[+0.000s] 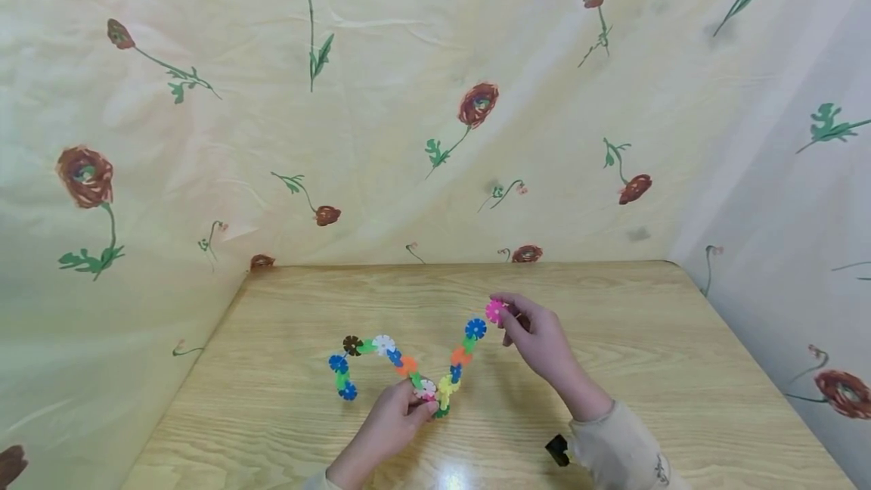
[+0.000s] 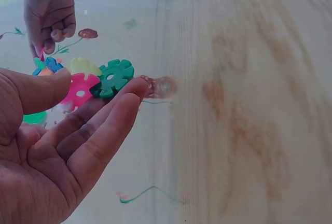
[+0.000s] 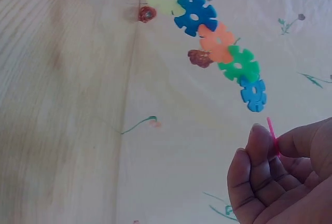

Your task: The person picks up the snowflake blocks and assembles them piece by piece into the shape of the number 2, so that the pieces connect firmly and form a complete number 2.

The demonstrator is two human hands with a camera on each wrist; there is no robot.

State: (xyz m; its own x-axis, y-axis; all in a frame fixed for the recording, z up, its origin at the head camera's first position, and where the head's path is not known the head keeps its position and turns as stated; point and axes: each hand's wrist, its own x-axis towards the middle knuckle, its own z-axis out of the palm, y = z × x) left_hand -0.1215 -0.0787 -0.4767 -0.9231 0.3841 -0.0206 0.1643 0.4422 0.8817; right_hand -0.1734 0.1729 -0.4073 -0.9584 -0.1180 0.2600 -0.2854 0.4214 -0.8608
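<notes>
A chain of linked, notched plastic snowflake discs (image 1: 461, 356) in many colours hangs in a bent zigzag above the table. My left hand (image 1: 396, 416) pinches it near the lower bend, thumb against a pink disc (image 2: 82, 90) beside a dark green disc (image 2: 115, 78). From there one arm of the chain rises right to a blue end disc (image 3: 253, 94). The other runs left past a brown disc (image 1: 351, 345) and bends down to a blue disc (image 1: 348, 391). Between thumb and fingers my right hand (image 1: 540, 339) holds a single pink disc (image 1: 494, 311), slightly apart from the blue end disc.
Below both hands lies a light wood-grain table (image 1: 272, 445). Cream cloth (image 1: 381, 119) printed with red flowers hangs behind and at the sides. A small black object (image 1: 558, 450) is beside the right sleeve (image 1: 622, 445).
</notes>
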